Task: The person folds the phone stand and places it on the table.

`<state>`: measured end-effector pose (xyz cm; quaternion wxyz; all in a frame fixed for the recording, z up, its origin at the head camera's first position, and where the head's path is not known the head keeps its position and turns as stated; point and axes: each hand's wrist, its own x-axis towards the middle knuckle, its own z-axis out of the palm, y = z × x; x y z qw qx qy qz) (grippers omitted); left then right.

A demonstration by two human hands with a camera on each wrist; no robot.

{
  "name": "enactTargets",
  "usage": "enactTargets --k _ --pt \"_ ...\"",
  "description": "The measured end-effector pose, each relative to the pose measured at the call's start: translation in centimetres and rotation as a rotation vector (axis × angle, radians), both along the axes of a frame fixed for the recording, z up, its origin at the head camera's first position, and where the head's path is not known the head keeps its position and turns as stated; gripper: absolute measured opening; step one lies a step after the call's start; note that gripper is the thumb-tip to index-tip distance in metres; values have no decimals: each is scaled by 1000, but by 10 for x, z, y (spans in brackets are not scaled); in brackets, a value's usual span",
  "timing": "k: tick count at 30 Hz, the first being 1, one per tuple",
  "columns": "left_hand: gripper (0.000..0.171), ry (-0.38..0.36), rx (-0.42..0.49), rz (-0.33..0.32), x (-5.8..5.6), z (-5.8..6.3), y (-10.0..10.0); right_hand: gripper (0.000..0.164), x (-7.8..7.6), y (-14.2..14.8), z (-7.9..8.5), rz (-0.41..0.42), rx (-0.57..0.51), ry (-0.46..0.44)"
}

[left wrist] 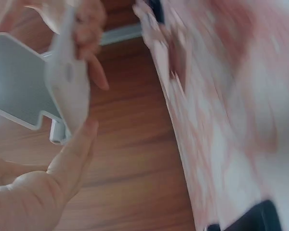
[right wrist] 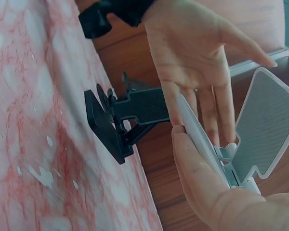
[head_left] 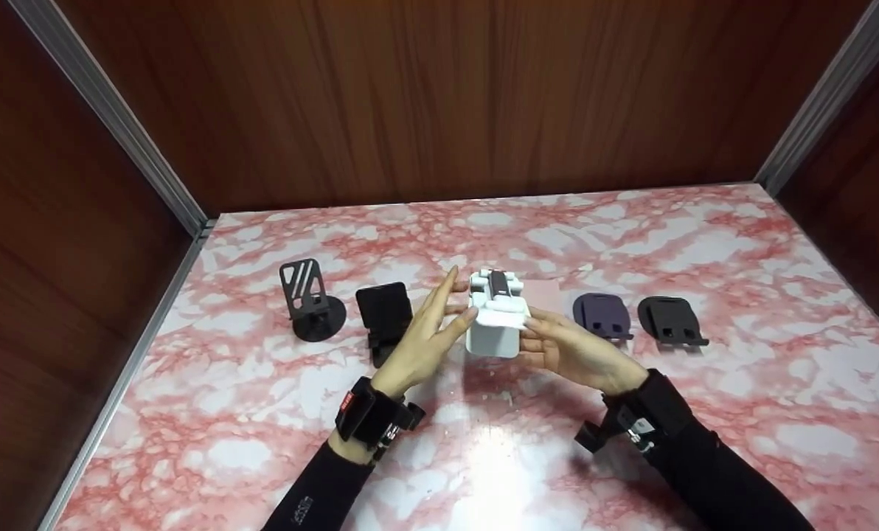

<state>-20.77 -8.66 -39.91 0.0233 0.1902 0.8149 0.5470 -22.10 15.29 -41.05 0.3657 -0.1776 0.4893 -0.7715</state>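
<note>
White plastic folding stand (head_left: 500, 313) is held above the red-and-white marbled table (head_left: 262, 442), between 2 bare hands, its grey-faced panel angled away from its white plate. The right hand (head_left: 572, 350) pinches it at its right side, thumb and fingers on opposite faces of the plate. The left hand (head_left: 423, 346) has its fingers straight and somewhat spread; a fingertip meets the plate's edge in the left wrist view, though whether it presses I cannot tell. From the left fingers, the stand lies just to the right; the right hand has the firmer contact. In the head view its long axis runs roughly away from the person, a hand along each long side. On the table, a black round-based stand with a slotted panel (head_left: 313, 306) and a black rectangular stand (head_left: 383, 313) are at left; a folded purple stand (head_left: 603, 311) and a folded dark grey stand (head_left: 672, 317) are at right.
</note>
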Motion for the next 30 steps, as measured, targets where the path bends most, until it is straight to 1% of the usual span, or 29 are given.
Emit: enactTargets --k 3,6,10,13,16,22,30 --pt "83 -119 65 -50 2 2 0 56 -1 1 1 -19 18 13" --pt "81 -194 109 -87 2 2 2 54 -2 2 1 -19 14 33" --pt "77 -253 156 -104 0 0 4 47 -3 2 1 -14 6 48" --pt "78 -292 195 -112 -1 -1 4 46 -3 3 1 -14 12 49" --pt "77 -307 225 -119 -2 -2 3 52 -3 3 2 -18 29 44" --pt "67 -324 271 -129 -3 -3 2 66 -3 4 6 -34 71 39" --pt "72 -329 326 -127 -5 -4 4 72 -3 4 8 -48 103 80"
